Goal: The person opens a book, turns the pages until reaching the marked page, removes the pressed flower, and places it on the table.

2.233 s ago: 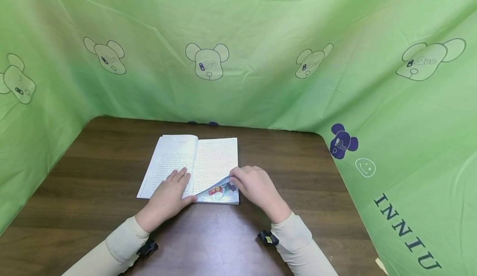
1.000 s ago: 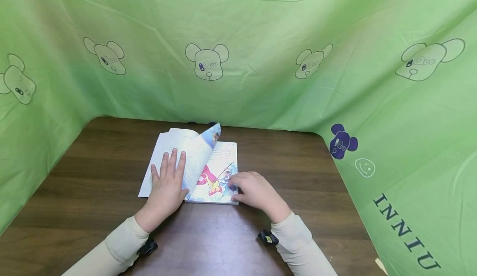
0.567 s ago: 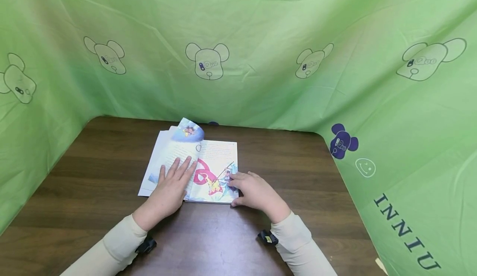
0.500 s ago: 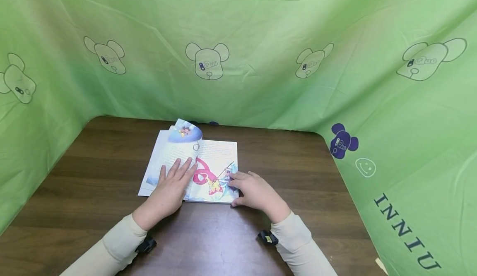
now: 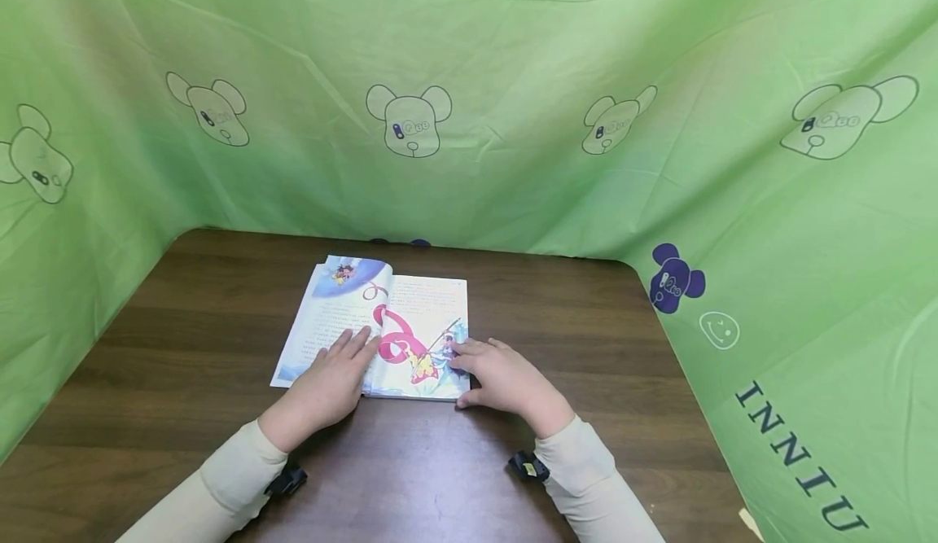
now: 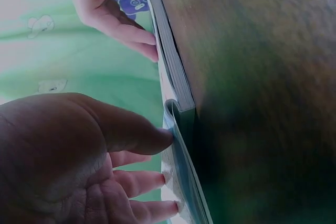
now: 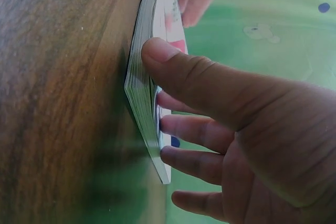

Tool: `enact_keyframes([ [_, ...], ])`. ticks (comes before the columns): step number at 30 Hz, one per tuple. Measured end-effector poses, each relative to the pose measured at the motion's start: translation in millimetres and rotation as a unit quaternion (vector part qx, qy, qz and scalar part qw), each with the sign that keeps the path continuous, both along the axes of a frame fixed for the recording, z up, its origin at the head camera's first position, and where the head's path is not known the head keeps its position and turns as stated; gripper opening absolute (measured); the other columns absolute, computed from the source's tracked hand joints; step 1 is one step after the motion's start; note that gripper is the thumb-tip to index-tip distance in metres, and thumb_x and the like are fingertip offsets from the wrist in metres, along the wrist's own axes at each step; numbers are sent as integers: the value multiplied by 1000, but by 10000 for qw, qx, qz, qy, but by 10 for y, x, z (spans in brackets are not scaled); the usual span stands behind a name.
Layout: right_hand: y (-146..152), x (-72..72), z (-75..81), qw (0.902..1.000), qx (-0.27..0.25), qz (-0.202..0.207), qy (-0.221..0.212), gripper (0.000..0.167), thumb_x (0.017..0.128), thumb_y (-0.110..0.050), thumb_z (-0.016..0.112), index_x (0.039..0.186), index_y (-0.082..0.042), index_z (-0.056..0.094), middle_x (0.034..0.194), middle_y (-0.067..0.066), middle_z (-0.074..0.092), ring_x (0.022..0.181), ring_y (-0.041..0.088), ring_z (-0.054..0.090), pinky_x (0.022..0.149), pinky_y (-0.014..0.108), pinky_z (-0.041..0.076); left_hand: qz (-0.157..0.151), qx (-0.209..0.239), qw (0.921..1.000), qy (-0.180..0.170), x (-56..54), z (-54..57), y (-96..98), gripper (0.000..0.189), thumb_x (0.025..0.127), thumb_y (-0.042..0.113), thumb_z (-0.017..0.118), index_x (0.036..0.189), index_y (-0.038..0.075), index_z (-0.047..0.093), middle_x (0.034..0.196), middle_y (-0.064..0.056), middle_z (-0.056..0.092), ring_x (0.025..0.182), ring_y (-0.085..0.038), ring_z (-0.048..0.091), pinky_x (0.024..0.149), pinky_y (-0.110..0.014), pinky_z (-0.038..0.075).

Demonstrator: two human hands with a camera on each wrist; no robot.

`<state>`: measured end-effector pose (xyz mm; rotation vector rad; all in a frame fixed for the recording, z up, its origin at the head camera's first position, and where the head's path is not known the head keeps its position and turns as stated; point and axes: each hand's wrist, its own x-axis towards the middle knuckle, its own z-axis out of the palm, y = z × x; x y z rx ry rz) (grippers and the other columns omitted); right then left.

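Note:
An open illustrated book (image 5: 427, 299) lies on the wooden table, a pink ribbon drawing crossing its spread. My left hand (image 5: 328, 382) rests on the lower left page, fingers extended near the fold. In the left wrist view, its thumb touches the front edge by the curved left page. My right hand (image 5: 507, 378) is at the lower right corner, fingertips on the printed page. The right wrist view has the right thumb (image 7: 163, 53) against the edge of the thick page stack (image 7: 140, 103), while the other fingers lie loosely extended over the page.
A brown wooden table (image 5: 183, 323) carries the book. Green cloth (image 5: 513, 185) printed with bear heads hangs behind it and along both sides. A black strap device (image 5: 529, 467) sits at the right wrist, and another black device (image 5: 287, 482) at the left.
A leaf lifted from the right by my right hand has turned over to the left and now lies down there. My left hand moved up, then back over it. The right hand settled at the corner.

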<state>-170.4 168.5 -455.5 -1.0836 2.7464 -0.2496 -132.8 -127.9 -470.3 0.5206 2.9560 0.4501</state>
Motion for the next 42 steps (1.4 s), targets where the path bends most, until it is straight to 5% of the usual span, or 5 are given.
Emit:
enact_keyframes([
  [10,39,-18,-7,9998,47,188,46,53,90,-40,78,134,-12,69,152,6,55,144,27,47,117,60,34,41,65,9999,106,15,16,-15,51,98,13,58,147,-1,52,159,-22,41,147,-47,37,106,-71,40],
  [21,41,-20,34,9960,-29,693,572,14,97,-21,69,107,-16,76,137,7,67,131,23,61,107,63,44,-71,124,9997,208,-7,16,-47,49,100,16,60,145,-2,53,157,-24,43,144,-47,40,112,-61,39],
  [33,40,-9,-50,9959,-162,563,688,18,91,-10,72,107,-18,75,144,7,62,131,23,60,109,62,43,-45,156,9998,74,-9,0,-44,53,100,20,62,146,-2,52,158,-23,42,146,-46,39,117,-57,35],
  [38,36,-10,-33,9937,-165,594,939,13,92,-13,72,103,-17,75,131,4,70,123,21,65,106,61,45,-29,140,9998,135,-10,9,-46,52,100,20,62,146,-3,52,158,-23,42,146,-45,39,117,-57,35],
  [42,18,-39,-38,9896,-191,632,1282,4,96,-18,70,92,-20,72,105,-4,75,99,14,70,94,46,54,-36,116,9998,167,-10,18,-44,52,100,20,62,146,-3,53,158,-23,43,146,-45,40,117,-57,36],
])
